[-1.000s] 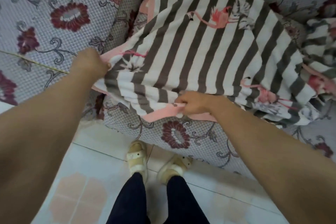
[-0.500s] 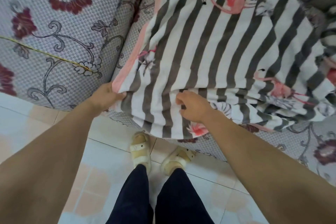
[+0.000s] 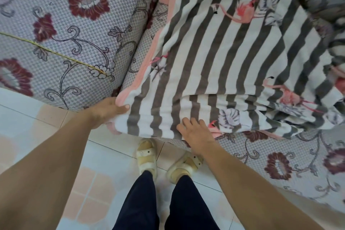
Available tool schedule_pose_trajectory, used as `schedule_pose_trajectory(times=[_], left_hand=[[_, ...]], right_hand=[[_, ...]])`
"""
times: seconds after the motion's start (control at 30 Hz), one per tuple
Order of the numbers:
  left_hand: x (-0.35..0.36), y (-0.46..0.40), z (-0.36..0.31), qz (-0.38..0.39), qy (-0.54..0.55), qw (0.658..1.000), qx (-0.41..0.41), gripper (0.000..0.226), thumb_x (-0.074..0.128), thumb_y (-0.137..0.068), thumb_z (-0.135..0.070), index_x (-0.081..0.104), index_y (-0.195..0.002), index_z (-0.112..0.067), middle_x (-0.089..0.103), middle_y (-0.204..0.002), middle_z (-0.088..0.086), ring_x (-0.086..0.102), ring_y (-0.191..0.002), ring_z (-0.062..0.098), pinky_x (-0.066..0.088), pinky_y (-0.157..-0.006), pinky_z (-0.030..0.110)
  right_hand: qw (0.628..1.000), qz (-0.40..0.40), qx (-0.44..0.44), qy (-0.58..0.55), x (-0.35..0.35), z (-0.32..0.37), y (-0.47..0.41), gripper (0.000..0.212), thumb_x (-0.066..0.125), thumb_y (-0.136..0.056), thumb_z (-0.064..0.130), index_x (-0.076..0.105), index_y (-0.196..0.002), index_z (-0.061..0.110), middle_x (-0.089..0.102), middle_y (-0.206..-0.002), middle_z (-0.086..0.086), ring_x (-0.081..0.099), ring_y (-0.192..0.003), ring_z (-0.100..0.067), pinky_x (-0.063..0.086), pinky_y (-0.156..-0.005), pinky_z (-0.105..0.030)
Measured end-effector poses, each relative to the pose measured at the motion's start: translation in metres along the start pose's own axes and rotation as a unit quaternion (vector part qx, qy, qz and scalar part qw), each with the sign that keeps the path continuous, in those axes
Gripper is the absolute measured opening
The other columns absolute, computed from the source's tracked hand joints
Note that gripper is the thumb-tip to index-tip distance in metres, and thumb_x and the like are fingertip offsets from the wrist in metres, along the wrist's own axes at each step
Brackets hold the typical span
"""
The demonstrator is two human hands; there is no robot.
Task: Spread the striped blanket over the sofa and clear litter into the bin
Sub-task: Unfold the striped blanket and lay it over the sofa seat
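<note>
My left hand (image 3: pixel 110 110) pinches the blanket (image 3: pixel 214 58) corner; my right hand (image 3: pixel 196 132) lies flat, open, on the near edge. The bunched part sits far right on the sofa (image 3: pixel 65 24).

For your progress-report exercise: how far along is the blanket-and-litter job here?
Done: the striped blanket lies flat over much of the sofa seat. In hand: the left hand grips its near corner; the right hand rests open on the hem. Left: the bunched right side; no litter or bin shows.
</note>
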State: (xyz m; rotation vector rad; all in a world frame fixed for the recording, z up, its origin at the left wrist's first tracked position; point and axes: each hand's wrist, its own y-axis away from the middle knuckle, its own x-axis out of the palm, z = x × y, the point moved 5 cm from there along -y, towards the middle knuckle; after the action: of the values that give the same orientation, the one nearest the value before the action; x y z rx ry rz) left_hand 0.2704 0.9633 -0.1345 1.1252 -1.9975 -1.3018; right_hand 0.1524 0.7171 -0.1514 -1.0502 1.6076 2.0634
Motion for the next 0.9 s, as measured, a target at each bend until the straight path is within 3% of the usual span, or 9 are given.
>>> schedule_pose_trajectory(times=[0.07, 0.17, 0.2, 0.27, 0.33, 0.4, 0.6, 0.77, 0.9], left_hand=[[-0.003, 0.003, 0.001, 0.004, -0.032, 0.999, 0.021, 0.026, 0.073, -0.078, -0.011, 0.063, -0.1, -0.02, 0.073, -0.098, 0.004, 0.068, -0.092, 0.022, 0.054, -0.071, 0.032], [-0.008, 0.001, 0.014, -0.031, -0.104, 0.994, 0.001, 0.04, 0.078, -0.07, -0.003, 0.058, -0.099, -0.022, 0.068, -0.1, 0.003, 0.063, -0.096, 0.024, 0.049, -0.068, 0.029], [-0.01, 0.001, 0.018, -0.063, -0.199, 0.978, -0.011, 0.042, 0.078, -0.072, -0.007, 0.055, -0.105, -0.018, 0.064, -0.106, 0.007, 0.059, -0.101, 0.028, 0.048, -0.073, 0.032], [-0.015, 0.002, 0.028, -0.125, -0.426, 0.895, -0.053, 0.06, 0.079, -0.073, -0.023, 0.046, -0.121, -0.006, 0.056, -0.121, 0.016, 0.053, -0.112, 0.034, 0.046, -0.086, 0.037], [-0.014, 0.006, 0.04, -0.153, -0.504, 0.845, -0.093, 0.072, 0.079, -0.072, -0.031, 0.039, -0.125, -0.003, 0.054, -0.125, 0.019, 0.053, -0.116, 0.036, 0.046, -0.093, 0.041], [-0.01, 0.008, 0.045, -0.174, -0.511, 0.835, -0.109, 0.074, 0.077, -0.074, -0.029, 0.036, -0.129, -0.004, 0.053, -0.127, 0.016, 0.053, -0.118, 0.035, 0.047, -0.092, 0.043], [0.003, -0.004, 0.005, -0.215, -0.455, 0.864, -0.011, 0.038, 0.064, -0.083, -0.023, 0.052, -0.116, -0.007, 0.059, -0.118, 0.018, 0.056, -0.109, 0.035, 0.049, -0.088, 0.042], [0.015, -0.004, -0.037, -0.233, -0.359, 0.902, 0.061, 0.044, 0.06, -0.087, -0.024, 0.054, -0.128, -0.012, 0.059, -0.128, 0.013, 0.054, -0.117, 0.034, 0.047, -0.098, 0.044], [0.02, -0.01, -0.07, -0.255, -0.321, 0.907, 0.094, 0.04, 0.054, -0.089, -0.021, 0.055, -0.129, -0.012, 0.06, -0.127, 0.013, 0.055, -0.115, 0.034, 0.047, -0.096, 0.042]], right_hand=[[0.997, -0.006, 0.006, -0.078, -0.001, 0.0, 0.0, 0.048, 0.059, -0.082, 0.007, 0.041, -0.126, 0.015, 0.047, -0.12, -0.01, 0.049, -0.108, -0.029, 0.044, -0.086, -0.041], [0.966, 0.104, 0.009, -0.236, 0.004, 0.003, -0.001, 0.028, 0.046, -0.093, 0.014, 0.05, -0.121, 0.014, 0.057, -0.121, -0.01, 0.054, -0.105, -0.027, 0.043, -0.082, -0.036], [0.954, 0.142, 0.003, -0.266, 0.007, 0.006, -0.001, 0.03, 0.044, -0.096, 0.017, 0.05, -0.125, 0.015, 0.056, -0.126, -0.009, 0.053, -0.11, -0.027, 0.042, -0.086, -0.035], [0.938, 0.194, -0.019, -0.285, 0.011, 0.014, 0.0, 0.036, 0.041, -0.097, 0.017, 0.047, -0.133, 0.017, 0.051, -0.135, -0.006, 0.049, -0.116, -0.025, 0.039, -0.092, -0.033], [0.931, 0.216, -0.038, -0.292, 0.014, 0.019, 0.001, 0.037, 0.043, -0.096, 0.018, 0.047, -0.133, 0.021, 0.05, -0.136, -0.004, 0.048, -0.113, -0.022, 0.038, -0.092, -0.032], [0.935, 0.197, -0.037, -0.294, 0.01, 0.017, -0.003, 0.036, 0.042, -0.096, 0.019, 0.049, -0.131, 0.024, 0.051, -0.137, -0.003, 0.049, -0.118, -0.023, 0.041, -0.099, -0.038], [0.956, 0.063, -0.005, -0.288, -0.036, -0.022, -0.022, 0.031, 0.038, -0.097, 0.016, 0.057, -0.121, 0.022, 0.058, -0.129, -0.006, 0.053, -0.114, -0.025, 0.045, -0.096, -0.039], [0.959, -0.03, 0.004, -0.28, -0.092, -0.062, -0.034, 0.027, 0.04, -0.098, 0.015, 0.061, -0.115, 0.015, 0.063, -0.12, -0.009, 0.058, -0.106, -0.028, 0.048, -0.09, -0.037], [0.962, -0.102, 0.011, -0.254, -0.139, -0.092, -0.049, 0.026, 0.041, -0.097, 0.016, 0.063, -0.11, 0.016, 0.066, -0.111, -0.007, 0.06, -0.102, -0.027, 0.05, -0.088, -0.04]])
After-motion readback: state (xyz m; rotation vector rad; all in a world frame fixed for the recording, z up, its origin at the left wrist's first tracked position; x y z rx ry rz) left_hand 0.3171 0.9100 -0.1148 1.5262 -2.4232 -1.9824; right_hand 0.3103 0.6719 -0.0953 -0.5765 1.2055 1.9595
